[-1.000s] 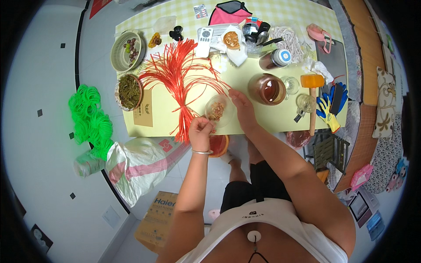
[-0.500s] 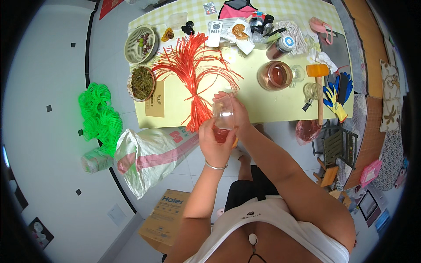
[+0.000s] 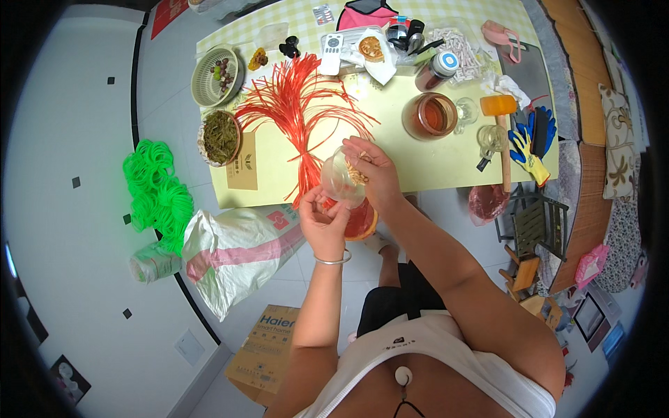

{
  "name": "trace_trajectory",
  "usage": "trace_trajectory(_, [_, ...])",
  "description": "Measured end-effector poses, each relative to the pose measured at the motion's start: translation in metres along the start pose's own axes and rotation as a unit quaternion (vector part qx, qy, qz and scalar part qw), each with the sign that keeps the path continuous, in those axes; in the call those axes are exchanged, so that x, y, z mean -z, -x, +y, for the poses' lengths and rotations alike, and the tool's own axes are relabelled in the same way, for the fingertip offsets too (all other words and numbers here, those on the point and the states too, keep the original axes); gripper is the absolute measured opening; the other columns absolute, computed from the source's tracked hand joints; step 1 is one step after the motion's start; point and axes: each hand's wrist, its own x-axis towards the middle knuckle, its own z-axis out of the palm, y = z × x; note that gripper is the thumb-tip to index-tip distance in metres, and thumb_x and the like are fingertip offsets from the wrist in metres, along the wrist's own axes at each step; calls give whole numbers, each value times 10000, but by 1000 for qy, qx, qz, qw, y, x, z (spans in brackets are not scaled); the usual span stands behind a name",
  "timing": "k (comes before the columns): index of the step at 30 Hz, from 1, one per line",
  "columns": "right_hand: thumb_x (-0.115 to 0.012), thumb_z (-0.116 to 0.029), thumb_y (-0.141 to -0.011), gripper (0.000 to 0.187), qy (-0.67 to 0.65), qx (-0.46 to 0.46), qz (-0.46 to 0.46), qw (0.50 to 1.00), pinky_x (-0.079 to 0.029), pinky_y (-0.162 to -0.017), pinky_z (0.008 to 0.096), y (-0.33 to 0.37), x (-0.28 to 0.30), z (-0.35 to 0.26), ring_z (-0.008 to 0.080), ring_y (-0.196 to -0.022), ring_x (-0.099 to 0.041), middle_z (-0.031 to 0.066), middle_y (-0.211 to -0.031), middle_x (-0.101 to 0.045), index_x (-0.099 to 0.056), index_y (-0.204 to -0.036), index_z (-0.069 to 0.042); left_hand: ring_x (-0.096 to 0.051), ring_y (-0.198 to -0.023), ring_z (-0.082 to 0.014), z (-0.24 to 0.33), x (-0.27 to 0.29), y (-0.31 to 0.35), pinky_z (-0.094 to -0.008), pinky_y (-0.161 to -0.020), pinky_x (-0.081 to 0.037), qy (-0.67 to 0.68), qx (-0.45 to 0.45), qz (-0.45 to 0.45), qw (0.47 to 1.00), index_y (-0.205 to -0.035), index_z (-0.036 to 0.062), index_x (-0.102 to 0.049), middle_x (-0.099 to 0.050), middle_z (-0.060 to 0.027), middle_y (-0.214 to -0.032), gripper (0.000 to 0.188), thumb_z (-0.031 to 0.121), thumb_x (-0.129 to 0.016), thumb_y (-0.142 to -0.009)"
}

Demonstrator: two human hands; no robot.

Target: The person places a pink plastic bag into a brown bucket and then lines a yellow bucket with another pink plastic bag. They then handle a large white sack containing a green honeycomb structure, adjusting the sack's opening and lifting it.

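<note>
My left hand (image 3: 326,224) grips a clear plastic cup (image 3: 335,178) by its lower end, over the table's front edge. Against the cup's right side, the fingers of my right hand (image 3: 380,173) curl round a clump of small tan pieces (image 3: 358,171), too small to name. Whether all these pieces lie in the palm or partly inside the cup, I cannot tell. Just beyond the cup lies a tied bundle of red plastic strands (image 3: 301,132), fanned out on the table. A round red thing with an orange rim (image 3: 362,221) shows below my hands, partly hidden.
At the table's left stand a strainer basket (image 3: 199,82) with grapes and a bowl of dried leaves (image 3: 221,138). A glass pot of amber liquid (image 3: 429,115), a mallet (image 3: 499,105) and gloves (image 3: 529,157) are on the right. A white sack (image 3: 216,268) and green cord (image 3: 159,198) lie left.
The cup has tilted and shifted left and down with my left hand. My right hand has turned, its fingers now curled round tan pieces. More of the red round thing shows below.
</note>
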Motion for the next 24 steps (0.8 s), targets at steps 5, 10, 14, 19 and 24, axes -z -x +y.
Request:
trace_trajectory(5, [-463,88,-811,428,-53,-18,-4,998,-421,-1029,363,-9,11,8,255,-1192,-532,166,-1250,-574,-543,-1227,33,-523,-1056,-161,6,-14,0,-301,-852,-558,-64,-19,4,998,-1181,-36,-471,-497,-101,-1122,533,-175,-667,-704])
trace_trajectory(10, [-500,-4,-846,347,-230,-63,-31,971,-381,-1065,404,-25,25,1,276,-1188,-521,175,-1250,-564,-557,-1183,55,-532,-1033,-164,-4,-11,-16,-310,-862,-550,-7,-2,21,1000,-1172,-37,-480,-511,-97,-1110,520,-167,-670,-707])
trace_trajectory(14, [-521,-149,-930,302,-308,-107,38,945,-364,-1075,423,-45,33,6,281,-1193,-506,167,-1256,-555,-571,-1154,48,-541,-1027,-167,-6,-17,-24,-313,-861,-544,2,7,16,1000,-1171,-28,-483,-525,-96,-1103,511,-164,-669,-715])
trace_trajectory(19, [-525,-283,-965,365,-361,-112,30,925,-368,-1075,415,-63,48,14,273,-1213,-489,154,-1270,-546,-581,-1142,32,-562,-1002,-171,-19,-23,-35,-335,-859,-546,18,3,20,1000,-1161,-3,-496,-541,-93,-1103,512,-169,-668,-709])
trace_trajectory(24, [-523,-271,-968,349,-371,-131,70,917,-380,-1080,405,-71,46,-6,257,-1188,-513,148,-1250,-562,-585,-1134,30,-591,-1013,-233,-39,-13,-58,-388,-876,-531,227,133,42,964,-1173,-2,-509,-598,-118,-1074,354,3,-598,-831])
